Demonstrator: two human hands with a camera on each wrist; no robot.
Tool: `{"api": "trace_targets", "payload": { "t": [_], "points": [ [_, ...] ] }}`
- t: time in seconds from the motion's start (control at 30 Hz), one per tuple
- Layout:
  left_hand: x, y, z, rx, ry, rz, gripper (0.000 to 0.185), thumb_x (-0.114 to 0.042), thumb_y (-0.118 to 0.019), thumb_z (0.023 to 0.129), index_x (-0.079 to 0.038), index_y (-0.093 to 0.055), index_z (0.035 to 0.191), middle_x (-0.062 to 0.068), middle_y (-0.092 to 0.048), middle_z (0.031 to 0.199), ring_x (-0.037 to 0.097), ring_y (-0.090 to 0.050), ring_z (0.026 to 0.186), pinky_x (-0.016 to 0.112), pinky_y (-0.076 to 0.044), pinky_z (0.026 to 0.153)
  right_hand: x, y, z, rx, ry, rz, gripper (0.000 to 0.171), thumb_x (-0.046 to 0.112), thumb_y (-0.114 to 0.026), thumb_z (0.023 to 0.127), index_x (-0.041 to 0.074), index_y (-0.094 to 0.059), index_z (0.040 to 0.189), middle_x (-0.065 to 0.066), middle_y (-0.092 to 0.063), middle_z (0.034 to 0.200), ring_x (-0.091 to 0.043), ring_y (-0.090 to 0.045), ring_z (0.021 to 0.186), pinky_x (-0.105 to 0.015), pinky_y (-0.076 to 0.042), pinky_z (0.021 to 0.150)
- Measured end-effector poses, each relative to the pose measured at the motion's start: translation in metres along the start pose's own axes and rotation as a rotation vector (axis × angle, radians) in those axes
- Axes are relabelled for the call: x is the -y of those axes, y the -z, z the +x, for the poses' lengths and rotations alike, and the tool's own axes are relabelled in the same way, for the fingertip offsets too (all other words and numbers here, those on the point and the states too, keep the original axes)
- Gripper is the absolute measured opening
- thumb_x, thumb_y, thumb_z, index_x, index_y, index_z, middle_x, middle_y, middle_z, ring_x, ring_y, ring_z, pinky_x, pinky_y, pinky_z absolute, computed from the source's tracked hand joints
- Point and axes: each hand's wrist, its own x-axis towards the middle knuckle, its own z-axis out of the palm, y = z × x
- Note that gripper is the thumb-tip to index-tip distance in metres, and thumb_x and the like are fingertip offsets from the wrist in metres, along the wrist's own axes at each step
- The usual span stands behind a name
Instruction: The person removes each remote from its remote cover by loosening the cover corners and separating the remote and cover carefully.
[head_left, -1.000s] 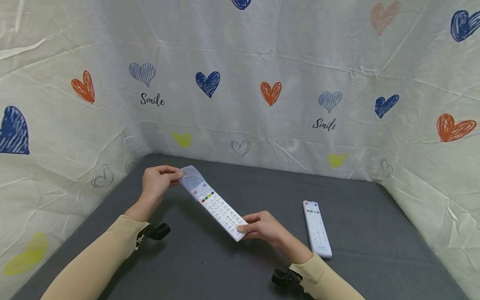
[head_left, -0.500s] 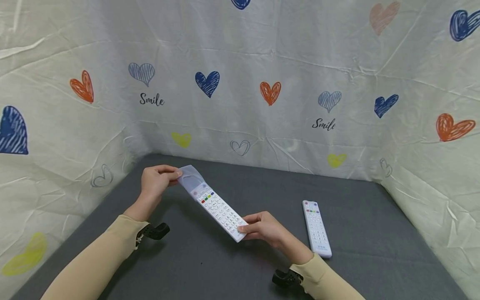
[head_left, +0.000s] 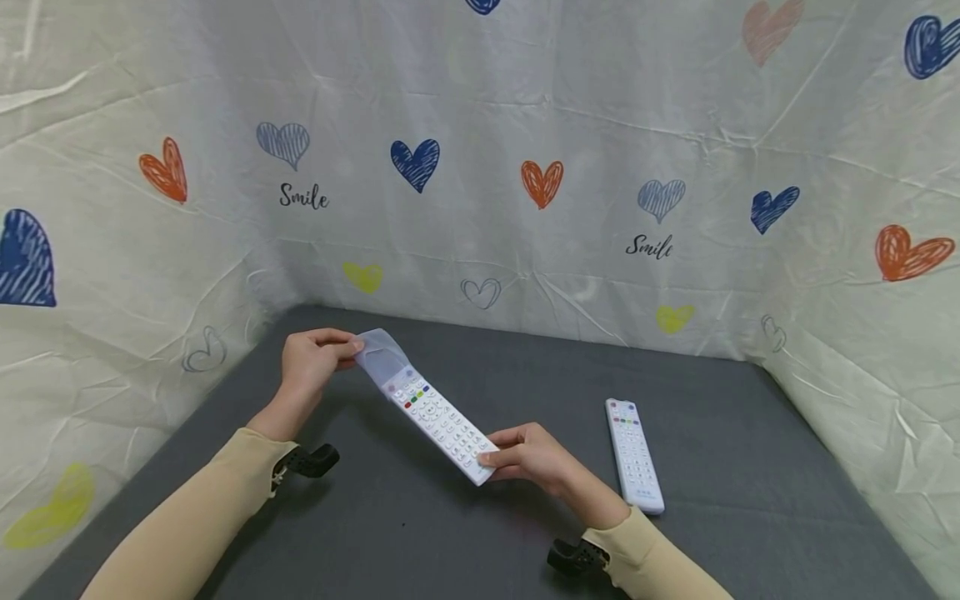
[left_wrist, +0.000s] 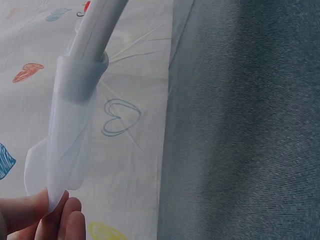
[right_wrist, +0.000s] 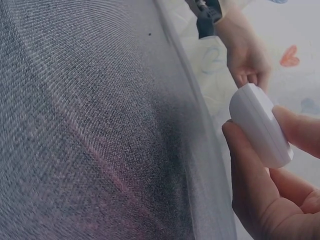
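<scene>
While the remote (head_left: 438, 421) hangs above the table (head_left: 420, 533), right hand (head_left: 534, 457) pinching its near end, left hand (head_left: 311, 360) pinching the cover (head_left: 377, 356), thin grips mean a jerk could drop it.

Second remote (head_left: 634, 454) — right-side obstacle
</scene>
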Motion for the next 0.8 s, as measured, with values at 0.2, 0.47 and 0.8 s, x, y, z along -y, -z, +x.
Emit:
{"api": "trace_targets", "payload": {
  "t": [0.2,0.47,0.8],
  "points": [
    [0.0018,-0.0007,0.0011,0.005,-0.001,0.007,0.031,-0.019,-0.072,0.085,0.004,-0.067,0.105,-0.002,-0.062,0.089,0.006,-0.066,0.070,0.025,-0.058,0.070,-0.0013,0.0006,-0.0010,0.004,-0.004,-0.005,0.036,0.002,-0.066,0.085,-0.012,-0.060,0.118,-0.011,-0.069,0.100,-0.012,-0.065,0.084,-0.032,-0.058,0.078],
    [0.0014,-0.0002,0.0001,0.002,-0.010,0.015,0.031,-0.018,-0.072,0.085,0.005,-0.068,0.105,-0.004,-0.063,0.086,0.006,-0.065,0.069,0.026,-0.058,0.070,-0.0027,0.0007,-0.0024,-0.001,-0.011,-0.005,0.036,0.002,-0.066,0.085,-0.013,-0.059,0.118,-0.011,-0.069,0.099,-0.013,-0.065,0.084,-0.032,-0.058,0.078],
    [0.0045,0.0040,0.0013,-0.034,-0.035,0.020,0.029,-0.019,-0.073,0.084,0.003,-0.069,0.102,-0.002,-0.064,0.086,0.007,-0.065,0.068,0.025,-0.058,0.067,-0.0032,-0.0021,-0.0011,-0.003,-0.019,-0.021,0.036,0.001,-0.066,0.085,-0.012,-0.060,0.117,-0.011,-0.069,0.098,-0.013,-0.065,0.084,-0.032,-0.058,0.077]
  ]
}}
